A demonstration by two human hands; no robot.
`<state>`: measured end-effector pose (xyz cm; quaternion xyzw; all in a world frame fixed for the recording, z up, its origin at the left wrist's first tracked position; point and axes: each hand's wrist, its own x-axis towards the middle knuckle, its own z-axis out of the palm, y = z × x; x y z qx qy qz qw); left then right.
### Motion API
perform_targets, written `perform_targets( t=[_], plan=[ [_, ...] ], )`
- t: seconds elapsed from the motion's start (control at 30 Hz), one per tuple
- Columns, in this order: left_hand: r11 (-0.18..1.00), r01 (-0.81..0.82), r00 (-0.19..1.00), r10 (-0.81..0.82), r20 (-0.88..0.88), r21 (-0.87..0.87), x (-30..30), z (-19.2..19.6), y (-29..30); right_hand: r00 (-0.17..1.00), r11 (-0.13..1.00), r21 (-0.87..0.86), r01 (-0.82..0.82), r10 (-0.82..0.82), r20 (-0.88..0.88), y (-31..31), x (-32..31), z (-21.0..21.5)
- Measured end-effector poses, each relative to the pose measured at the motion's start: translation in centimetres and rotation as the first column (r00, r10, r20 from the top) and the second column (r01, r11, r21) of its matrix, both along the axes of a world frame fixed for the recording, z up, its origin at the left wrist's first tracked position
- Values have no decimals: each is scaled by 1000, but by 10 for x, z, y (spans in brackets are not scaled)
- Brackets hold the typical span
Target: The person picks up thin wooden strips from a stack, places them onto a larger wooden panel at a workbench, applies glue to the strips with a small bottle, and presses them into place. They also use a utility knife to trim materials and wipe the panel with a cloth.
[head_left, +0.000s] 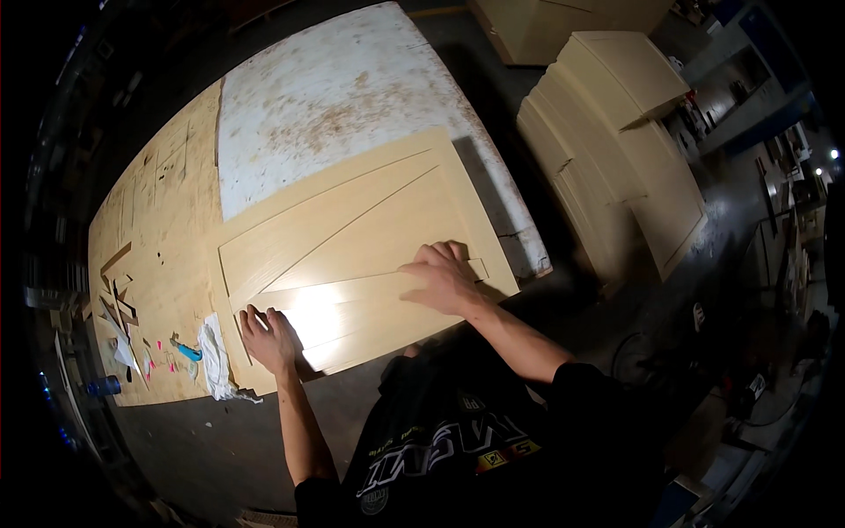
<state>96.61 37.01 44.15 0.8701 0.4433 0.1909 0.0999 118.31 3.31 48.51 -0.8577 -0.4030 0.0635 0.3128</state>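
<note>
A pale wooden panel lies flat near the table's front edge. Thin dark lines run along its borders and one crosses it diagonally. A pale board piece lies along its near part, with a bright glare on it. My left hand rests at the panel's near left corner, fingers bent and slightly apart, tips on the wood. Toward the right end, my right hand presses down on the panel with bent fingers and the thumb side stretched leftward. Nothing shows in either hand; the right fingertips are partly hidden.
Left of the panel, the wooden tabletop holds dark thin strips, a blue-handled tool and a crumpled white cloth. A stained white board lies behind. Stacked pale panels stand on the right, beyond a dark gap.
</note>
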Motion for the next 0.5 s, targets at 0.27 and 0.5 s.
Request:
perform_targets(
  t=[0.27, 0.5],
  plan=[
    [998, 17, 1000, -17, 0, 68, -1, 1, 3, 997, 998, 56, 7, -11, 80, 1, -2, 0],
    [1000, 20, 1000, -20, 12, -2, 0, 0, 7, 998, 999, 43, 13, -16, 59, 1, -2, 2]
  ],
)
